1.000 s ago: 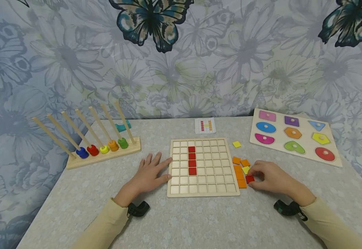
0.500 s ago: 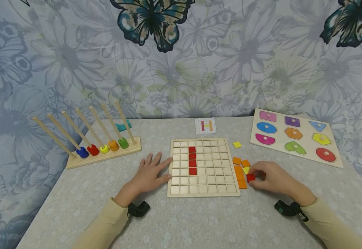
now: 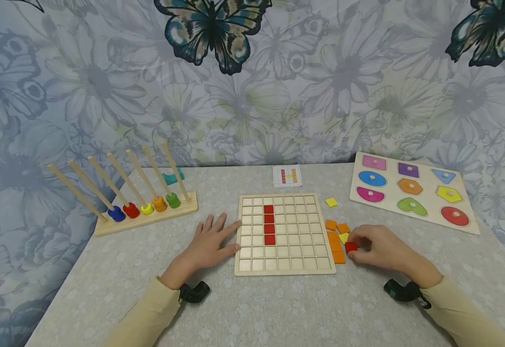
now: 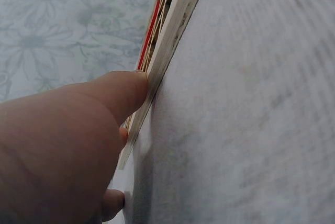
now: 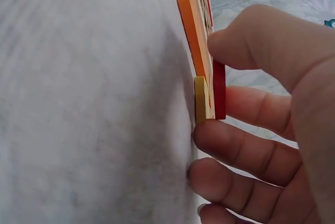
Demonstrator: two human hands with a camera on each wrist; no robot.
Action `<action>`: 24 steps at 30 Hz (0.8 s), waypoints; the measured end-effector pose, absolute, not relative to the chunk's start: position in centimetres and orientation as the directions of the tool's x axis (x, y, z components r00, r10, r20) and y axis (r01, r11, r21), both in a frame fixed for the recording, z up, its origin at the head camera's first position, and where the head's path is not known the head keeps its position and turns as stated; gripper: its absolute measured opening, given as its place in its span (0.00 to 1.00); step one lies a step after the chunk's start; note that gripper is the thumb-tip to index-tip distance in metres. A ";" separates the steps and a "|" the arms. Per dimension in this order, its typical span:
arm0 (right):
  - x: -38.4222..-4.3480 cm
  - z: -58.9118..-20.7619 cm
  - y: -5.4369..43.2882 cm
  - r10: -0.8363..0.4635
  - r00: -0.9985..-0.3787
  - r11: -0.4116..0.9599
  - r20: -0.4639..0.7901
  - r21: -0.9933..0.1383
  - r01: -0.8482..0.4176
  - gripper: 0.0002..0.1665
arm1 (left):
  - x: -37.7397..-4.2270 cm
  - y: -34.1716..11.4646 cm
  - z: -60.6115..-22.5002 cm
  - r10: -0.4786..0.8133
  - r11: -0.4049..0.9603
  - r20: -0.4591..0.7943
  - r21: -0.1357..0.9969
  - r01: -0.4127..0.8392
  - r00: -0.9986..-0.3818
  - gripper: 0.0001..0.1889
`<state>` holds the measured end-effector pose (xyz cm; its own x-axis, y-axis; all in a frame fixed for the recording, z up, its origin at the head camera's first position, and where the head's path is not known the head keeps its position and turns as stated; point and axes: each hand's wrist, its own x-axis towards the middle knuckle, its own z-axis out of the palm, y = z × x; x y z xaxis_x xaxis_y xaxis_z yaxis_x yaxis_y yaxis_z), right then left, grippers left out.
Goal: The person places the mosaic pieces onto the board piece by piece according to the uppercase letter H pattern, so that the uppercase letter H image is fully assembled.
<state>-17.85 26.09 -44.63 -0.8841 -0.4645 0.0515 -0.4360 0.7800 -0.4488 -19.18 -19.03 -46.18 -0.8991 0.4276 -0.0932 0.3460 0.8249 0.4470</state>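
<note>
Gridded board [image 3: 295,250] with four red tiles [image 3: 269,228]; red square [image 3: 350,246] pinched between thumb [image 5: 230,48] and forefinger [image 5: 256,108], right hand [image 3: 378,246]; left hand [image 3: 210,244], fingers [image 3: 209,224] splayed, touching board.

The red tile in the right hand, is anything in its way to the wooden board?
Yes: orange tiles lie on the table between the red tile and the board. They look low, so it could probably pass over them.

The grid board [image 3: 295,239] lies mid-worktop [image 3: 278,308], with four tiles [image 3: 269,229] in its third column from the left. Behind it lies the card [image 3: 287,176]; left, the peg stand [image 3: 148,218]; right and farther back, the shape puzzle [image 3: 391,192]. Loose tiles [image 3: 333,241] sit just right, before the right grip [image 3: 378,246].
</note>
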 end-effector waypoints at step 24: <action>-20.3 -42.9 21.4 -0.583 -0.808 0.721 0.084 -0.406 -0.562 0.10 | -19.1 -19.0 -45.9 0.409 0.836 -0.107 0.440 0.326 -0.906 0.33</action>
<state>-20.30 21.44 -42.94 -0.8084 -0.5827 0.0839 -0.5618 0.7209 -0.4058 -19.06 -19.00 -45.90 -0.9060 0.4095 -0.1070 0.3260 0.8365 0.4405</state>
